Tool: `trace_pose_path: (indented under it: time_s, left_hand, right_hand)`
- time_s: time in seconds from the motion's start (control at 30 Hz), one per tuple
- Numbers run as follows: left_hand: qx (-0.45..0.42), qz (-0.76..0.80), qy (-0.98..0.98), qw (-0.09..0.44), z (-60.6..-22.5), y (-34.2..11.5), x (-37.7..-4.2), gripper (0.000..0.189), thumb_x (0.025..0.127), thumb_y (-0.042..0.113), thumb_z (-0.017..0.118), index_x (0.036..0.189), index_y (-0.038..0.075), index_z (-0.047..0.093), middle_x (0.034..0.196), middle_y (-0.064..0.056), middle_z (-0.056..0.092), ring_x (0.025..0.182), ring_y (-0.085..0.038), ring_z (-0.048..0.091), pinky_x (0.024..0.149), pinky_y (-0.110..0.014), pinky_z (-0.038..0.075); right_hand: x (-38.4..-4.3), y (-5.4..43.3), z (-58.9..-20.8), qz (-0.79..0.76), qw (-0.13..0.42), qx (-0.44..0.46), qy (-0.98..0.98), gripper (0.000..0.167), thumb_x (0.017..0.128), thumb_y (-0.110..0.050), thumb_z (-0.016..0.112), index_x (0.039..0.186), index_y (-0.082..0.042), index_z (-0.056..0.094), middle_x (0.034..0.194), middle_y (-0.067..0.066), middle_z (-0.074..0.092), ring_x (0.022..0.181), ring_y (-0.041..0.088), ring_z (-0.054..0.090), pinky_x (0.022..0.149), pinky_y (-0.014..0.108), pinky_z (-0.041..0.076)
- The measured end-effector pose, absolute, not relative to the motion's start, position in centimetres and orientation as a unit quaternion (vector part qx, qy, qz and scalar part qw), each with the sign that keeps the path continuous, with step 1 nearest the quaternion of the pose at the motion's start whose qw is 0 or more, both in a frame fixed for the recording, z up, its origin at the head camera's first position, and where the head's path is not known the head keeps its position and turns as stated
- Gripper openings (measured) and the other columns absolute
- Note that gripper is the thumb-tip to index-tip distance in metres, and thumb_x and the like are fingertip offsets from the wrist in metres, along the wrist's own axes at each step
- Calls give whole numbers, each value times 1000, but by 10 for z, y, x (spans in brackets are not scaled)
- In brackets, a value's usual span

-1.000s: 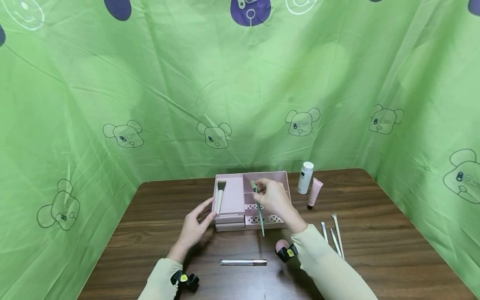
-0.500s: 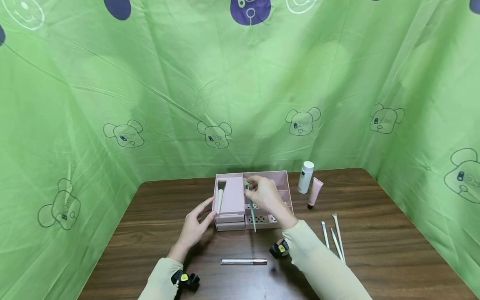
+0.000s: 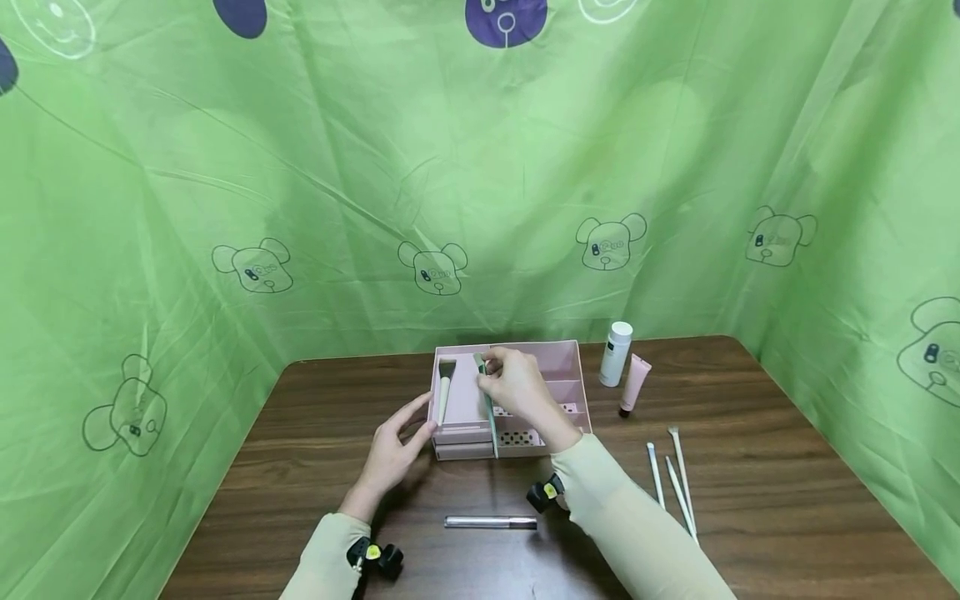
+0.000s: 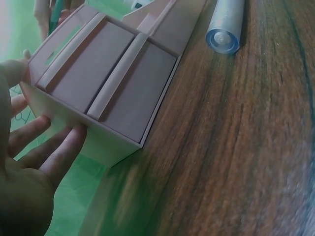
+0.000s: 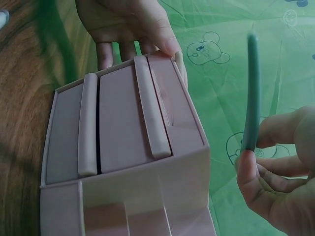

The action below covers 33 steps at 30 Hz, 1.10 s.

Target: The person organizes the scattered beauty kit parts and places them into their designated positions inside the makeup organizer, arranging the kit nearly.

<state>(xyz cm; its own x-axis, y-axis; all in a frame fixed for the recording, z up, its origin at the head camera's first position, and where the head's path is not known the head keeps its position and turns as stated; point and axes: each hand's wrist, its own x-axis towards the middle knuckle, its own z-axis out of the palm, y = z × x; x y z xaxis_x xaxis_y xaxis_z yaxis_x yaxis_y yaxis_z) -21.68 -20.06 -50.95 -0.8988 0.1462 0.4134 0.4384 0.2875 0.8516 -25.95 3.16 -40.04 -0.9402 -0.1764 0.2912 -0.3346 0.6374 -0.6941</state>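
A pink desktop organizer (image 3: 468,396) with two front drawers and an open, divided right side stands at the table's back. My left hand (image 3: 392,454) rests against its left side, the fingers (image 4: 66,152) fairly straight on the wall and the thumb at the top edge. My right hand (image 3: 519,387) pinches a green-handled makeup brush (image 3: 491,421) between thumb and fingers, over the right part of the organizer's top tray. Its handle end (image 5: 253,93) points toward the table's front. Another makeup brush with a pale handle (image 3: 444,400) lies along the tray's left side.
A white bottle (image 3: 615,357) and a pink tube (image 3: 635,385) stand right of the organizer. Several slim brushes (image 3: 682,487) lie on the table (image 3: 780,467) at the right. A silver, pen-like tube (image 3: 491,522) lies in front. Green curtain (image 3: 360,192) encloses the back and sides.
My right hand has moved left with the green brush, from above the divided compartments to the top tray. My left hand stays at the organizer's side.
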Motion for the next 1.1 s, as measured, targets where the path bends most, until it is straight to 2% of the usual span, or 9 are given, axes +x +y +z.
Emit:
trace_pose_path:
  time_s: [0.13,0.37,0.57,0.67,0.9,1.1]
  left_hand:
    - [-175,-576,-789,120,-510,-201,-216,46,94,20,66,139,17,55,137,-8,58,117,-33,60,97,-50,52]
    - [-197,-561,-795,120,-482,-194,-202,47,95,9,63,139,-1,51,134,-23,57,114,-41,60,95,-39,55]
    - [-201,-572,-788,105,-478,-194,-200,48,95,8,63,139,-4,49,136,-25,55,116,-42,58,95,-27,53]
    - [-198,-579,-785,100,-477,-194,-201,48,95,8,63,140,-3,49,136,-25,55,117,-43,57,97,-31,54]
    - [-202,-576,-785,103,-477,-195,-202,48,95,8,63,139,-3,49,136,-25,55,116,-44,57,97,-49,51]
    - [-198,-574,-788,101,-476,-195,-200,48,95,9,63,140,-3,49,137,-24,54,117,-43,57,98,-45,52]
  right_hand:
    - [-264,25,-397,398,95,141,-901,35,81,-14,72,115,-6,70,90,2,73,78,13,67,74,26,58]
    - [-273,14,-397,395,70,123,-908,31,82,-18,74,112,-11,72,88,-1,72,76,13,64,71,27,57]
    - [-278,5,-400,396,64,121,-908,28,82,-17,76,109,-11,72,87,-1,72,72,12,64,67,24,55]
    - [-281,2,-400,398,59,120,-907,30,81,-16,75,110,-10,71,89,1,72,72,12,63,64,22,55]
    - [-289,-4,-406,403,49,107,-908,32,82,-14,73,113,-8,69,92,3,71,73,13,64,64,21,56]
    - [-294,-8,-413,403,40,95,-910,35,88,-25,69,118,-8,67,93,2,72,71,11,63,69,24,56]
